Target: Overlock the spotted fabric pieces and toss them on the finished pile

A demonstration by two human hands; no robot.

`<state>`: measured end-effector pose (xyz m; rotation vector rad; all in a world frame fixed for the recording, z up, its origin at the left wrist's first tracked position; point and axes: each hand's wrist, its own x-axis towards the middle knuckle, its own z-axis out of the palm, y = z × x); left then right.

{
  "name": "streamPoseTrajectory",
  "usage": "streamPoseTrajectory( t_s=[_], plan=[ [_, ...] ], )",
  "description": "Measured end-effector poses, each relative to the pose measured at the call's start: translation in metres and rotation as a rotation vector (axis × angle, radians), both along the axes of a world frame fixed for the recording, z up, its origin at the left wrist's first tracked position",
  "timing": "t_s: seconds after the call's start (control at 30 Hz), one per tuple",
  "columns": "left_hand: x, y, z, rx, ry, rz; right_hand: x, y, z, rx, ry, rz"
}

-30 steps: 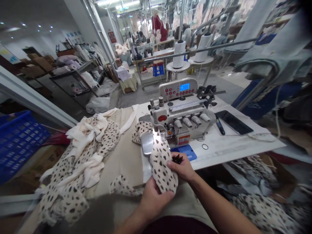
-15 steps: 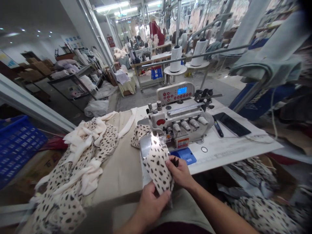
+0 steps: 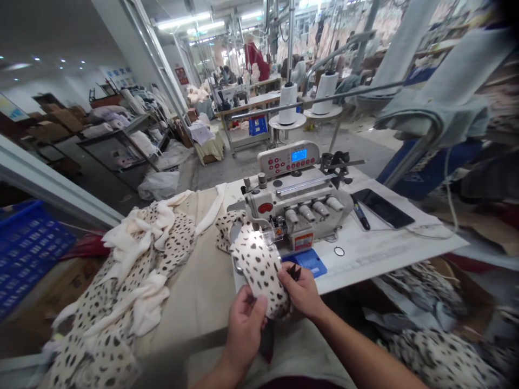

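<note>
A cream fabric piece with dark spots (image 3: 261,265) runs from under the presser area of a white overlock sewing machine (image 3: 300,210) toward me. My left hand (image 3: 247,327) pinches its lower left edge between thumb and fingers. At the right edge, my right hand (image 3: 302,289) grips the same fabric. Dark pointed blades, like thread snips (image 3: 292,271), stick out of that hand; their handles are hidden. Behind the fabric's far end, another spotted bunch (image 3: 227,229) lies left of the needle, which is hidden.
Spotted garments with cream trim (image 3: 150,265) are heaped on the table's left. A phone (image 3: 383,208), a cutter-like pen (image 3: 360,216) and a black ring (image 3: 339,250) lie right of the machine. A blue crate (image 3: 32,254) stands far left. Thread cones (image 3: 288,102) rise behind.
The fabric's near end has swung right and its left edge now covers more of the metal plate. My left hand has risen slightly and shifted left. The right hand keeps its grip.
</note>
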<state>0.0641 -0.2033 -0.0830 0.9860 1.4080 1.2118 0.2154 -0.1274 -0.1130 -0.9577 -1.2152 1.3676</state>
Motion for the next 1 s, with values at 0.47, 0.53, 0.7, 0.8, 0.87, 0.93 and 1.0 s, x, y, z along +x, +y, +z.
streamPoseTrajectory(
  t_s=[0.47,0.53,0.7,0.8,0.87,0.93,1.0],
  plan=[
    [-0.006,0.052,0.059,0.871,1.228,-0.224,0.0,0.0,0.005,0.036,0.032,0.02],
    [-0.005,0.053,0.06,0.876,1.239,-0.234,0.0,0.0,0.004,0.037,0.049,0.024],
    [-0.005,0.056,0.065,0.834,1.229,-0.243,0.0,-0.001,0.002,0.029,0.047,0.015],
    [-0.008,0.061,0.066,0.804,1.229,-0.229,0.001,0.0,0.005,0.063,0.022,0.019],
    [-0.01,0.063,0.065,0.807,1.215,-0.183,0.001,0.003,0.01,0.104,0.003,0.029],
    [-0.01,0.064,0.063,0.813,1.184,-0.126,0.001,0.005,0.015,0.153,-0.019,0.044],
    [-0.009,0.064,0.064,0.797,1.16,-0.127,0.001,0.007,0.02,0.19,-0.04,0.057]
  ],
)
